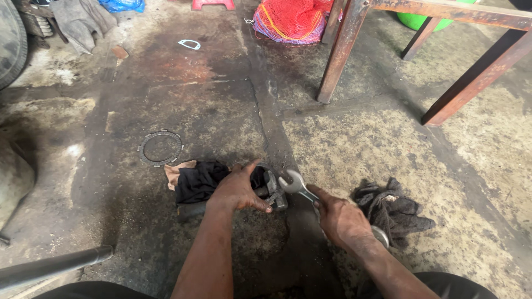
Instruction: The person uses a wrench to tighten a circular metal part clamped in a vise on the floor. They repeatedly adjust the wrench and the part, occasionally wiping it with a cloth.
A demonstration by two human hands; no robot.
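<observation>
My left hand [239,189] presses down on a dark metal part [272,189] that lies on the oily concrete floor, partly over a black cloth [195,181]. My right hand [339,219] grips the shaft of a silver open-end spanner [293,182]. The spanner's jaw sits against the right side of the metal part. Its other end sticks out behind my wrist. My left hand hides most of the part.
A toothed metal ring [160,148] lies on the floor to the left. A crumpled grey rag [392,209] is right of my right hand. Rusty bench legs [341,52] stand behind, with a red mesh bag [291,19] beyond. A dark pipe [52,267] crosses the lower left.
</observation>
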